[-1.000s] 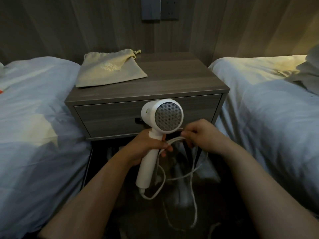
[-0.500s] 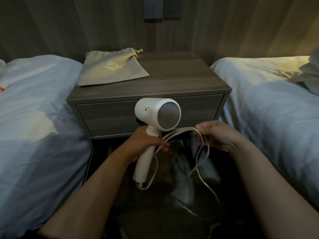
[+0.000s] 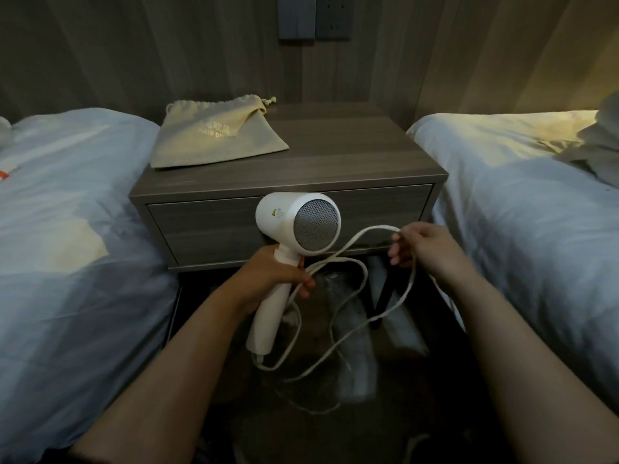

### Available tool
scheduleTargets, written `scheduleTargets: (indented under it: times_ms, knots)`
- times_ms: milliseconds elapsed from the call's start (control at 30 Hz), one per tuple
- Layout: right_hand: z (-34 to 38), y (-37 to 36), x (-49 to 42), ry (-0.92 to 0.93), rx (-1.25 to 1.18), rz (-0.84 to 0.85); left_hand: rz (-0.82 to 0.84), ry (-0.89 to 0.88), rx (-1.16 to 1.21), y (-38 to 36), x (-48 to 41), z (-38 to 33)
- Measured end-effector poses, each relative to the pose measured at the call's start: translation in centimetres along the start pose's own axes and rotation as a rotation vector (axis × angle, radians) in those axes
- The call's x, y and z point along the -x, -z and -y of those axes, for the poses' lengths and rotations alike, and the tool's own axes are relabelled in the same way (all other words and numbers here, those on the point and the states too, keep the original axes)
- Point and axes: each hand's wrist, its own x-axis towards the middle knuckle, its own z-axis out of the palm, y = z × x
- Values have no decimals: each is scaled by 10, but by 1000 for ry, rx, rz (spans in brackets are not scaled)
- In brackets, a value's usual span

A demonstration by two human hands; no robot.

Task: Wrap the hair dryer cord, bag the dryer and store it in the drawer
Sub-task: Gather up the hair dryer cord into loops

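My left hand (image 3: 273,272) grips the handle of a white hair dryer (image 3: 298,222), held upright in front of the nightstand with its grey mesh end facing me. It also pinches strands of the white cord (image 3: 351,306) against the handle. My right hand (image 3: 423,249) holds a loop of that cord out to the right, level with the drawer's lower edge. More cord hangs in loose loops toward the dark floor. A beige drawstring bag (image 3: 214,135) lies flat on the nightstand's left side. The drawer (image 3: 385,209) is closed.
The grey wooden nightstand (image 3: 335,162) stands between two beds with white bedding, one at the left (image 3: 67,229) and one at the right (image 3: 536,212). Wall sockets (image 3: 315,15) sit above it. Crumpled clear plastic (image 3: 351,329) lies on the dark floor underneath.
My right hand has drawn the cord out to the right, away from the dryer handle, stretching a longer loop. The dryer has turned slightly, showing more of its side.
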Motion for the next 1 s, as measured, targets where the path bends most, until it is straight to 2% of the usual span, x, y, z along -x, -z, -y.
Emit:
scheduleTargets:
  times_ms: [67, 167, 300, 400, 467, 533, 600, 733, 800, 867, 1000]
  knots:
    - [11, 2, 9, 119, 251, 190, 19, -4, -10, -2, 1, 0]
    - [17, -5, 18, 294, 594, 359, 73, -27, -74, -7, 3, -2]
    - [12, -19, 21, 272, 653, 642, 88, -47, -96, -14, 4, 0]
    - [6, -13, 19, 147, 423, 779, 33, -62, -50, -14, 3, 1]
    - [2, -13, 18, 73, 182, 755, -11, -58, 0, -14, 2, 1]
    - [-1, -17, 14, 6, -11, 639, -57, -53, 57, -15, 1, 0]
    - [-3, -21, 10, -139, -179, 583, -105, -46, 136, -17, -1, 0]
    - [-3, -26, 9, -441, -381, 678, -193, -90, 194, -15, -2, -1]
    - [-2, -28, 9, -439, -398, 659, -238, -141, 168, -14, -2, -1]
    - [-2, -29, 8, -408, -410, 554, -300, -177, 106, -15, -3, -1]
    - [3, -26, 5, -365, -613, 202, -460, -218, -79, -7, -6, -1]
